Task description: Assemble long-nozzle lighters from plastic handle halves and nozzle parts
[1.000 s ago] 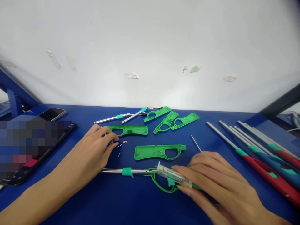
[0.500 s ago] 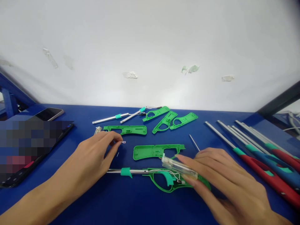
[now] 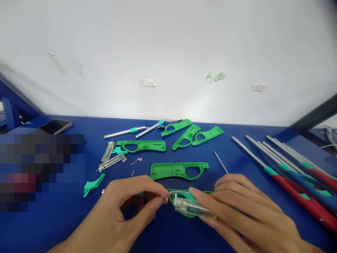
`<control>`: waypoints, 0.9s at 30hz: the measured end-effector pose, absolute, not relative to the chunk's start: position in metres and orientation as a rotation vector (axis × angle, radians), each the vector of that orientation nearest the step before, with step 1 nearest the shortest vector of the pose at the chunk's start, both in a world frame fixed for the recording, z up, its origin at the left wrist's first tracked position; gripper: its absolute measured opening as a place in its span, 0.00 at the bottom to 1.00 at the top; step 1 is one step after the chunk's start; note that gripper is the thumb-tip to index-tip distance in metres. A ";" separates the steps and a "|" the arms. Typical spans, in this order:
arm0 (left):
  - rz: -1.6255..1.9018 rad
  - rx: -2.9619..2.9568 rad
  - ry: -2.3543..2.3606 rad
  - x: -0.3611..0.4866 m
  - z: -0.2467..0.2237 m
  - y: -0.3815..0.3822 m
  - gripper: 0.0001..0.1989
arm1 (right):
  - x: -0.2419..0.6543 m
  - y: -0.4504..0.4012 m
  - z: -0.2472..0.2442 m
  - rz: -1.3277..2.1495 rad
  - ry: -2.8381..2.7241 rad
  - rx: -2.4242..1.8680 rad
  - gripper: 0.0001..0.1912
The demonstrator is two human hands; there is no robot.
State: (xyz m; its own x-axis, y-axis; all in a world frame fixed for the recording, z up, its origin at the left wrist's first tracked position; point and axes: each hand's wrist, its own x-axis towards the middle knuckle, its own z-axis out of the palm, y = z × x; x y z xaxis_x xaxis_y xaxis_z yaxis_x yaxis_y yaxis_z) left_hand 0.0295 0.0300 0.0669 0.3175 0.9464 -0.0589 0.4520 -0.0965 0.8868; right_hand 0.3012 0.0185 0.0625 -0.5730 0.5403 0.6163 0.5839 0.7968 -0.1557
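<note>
While the right hand grips the tank between fingers and thumb, the left hand has quit the clip beyond it for the tank's tip, thumb and finger pinched tight, their catch unclear, bringing both hands to one piece.

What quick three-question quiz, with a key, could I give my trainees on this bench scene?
1. Which hand grips a clear cylinder?
2. True or false: every clear cylinder in view is in a hand.
3. What are the main handle colours of the long tools at the right side of the picture? A) yellow and white; B) red and blue; C) black and orange.

Key:
1. The right hand.
2. False: two more clear cylinders lie on the table.
3. B.
</note>
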 end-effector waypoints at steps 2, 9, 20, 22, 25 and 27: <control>0.634 1.557 1.271 0.031 0.064 0.029 0.14 | 0.300 0.020 0.062 -0.101 -2.350 -0.817 0.13; 0.554 1.256 1.242 0.038 0.073 0.020 0.14 | 0.301 0.022 0.062 -0.131 -2.388 -0.796 0.14; 0.584 1.120 1.079 0.034 0.055 0.025 0.20 | 0.304 0.022 0.062 -0.176 -2.375 -0.795 0.15; 0.590 1.095 1.052 0.034 0.056 0.026 0.18 | 0.304 0.022 0.063 -0.157 -2.389 -0.801 0.15; 0.606 1.062 0.990 0.037 0.060 0.026 0.16 | 0.304 0.022 0.065 -0.185 -2.382 -0.804 0.16; 0.608 1.032 0.958 0.038 0.061 0.027 0.16 | 0.304 0.022 0.065 -0.204 -2.382 -0.804 0.16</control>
